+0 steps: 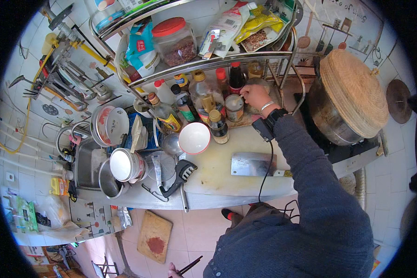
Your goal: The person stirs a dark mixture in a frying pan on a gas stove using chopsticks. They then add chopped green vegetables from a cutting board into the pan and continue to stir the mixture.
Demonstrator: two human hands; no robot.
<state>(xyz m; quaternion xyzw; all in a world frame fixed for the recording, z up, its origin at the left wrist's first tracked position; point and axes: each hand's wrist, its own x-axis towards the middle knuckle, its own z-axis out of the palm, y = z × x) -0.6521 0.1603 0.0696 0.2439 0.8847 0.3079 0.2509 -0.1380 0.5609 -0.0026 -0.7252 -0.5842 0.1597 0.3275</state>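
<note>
My right hand reaches over the counter, its fingertips pinched on a slim pale utensil that stands in an open glass jar. The jar's contents are hard to make out. At the bottom edge, my left hand, only partly in view, holds dark chopsticks. A white bowl with a red rim is on the cutting board, left of a small dark sauce bottle. A cleaver lies flat on the board, below my right forearm.
Sauce bottles and a large plastic oil bottle crowd the back under a metal rack. A big pot with a woven lid stands on the stove at right. A ladle, a knife sharpener, stacked bowls and a sink are at left.
</note>
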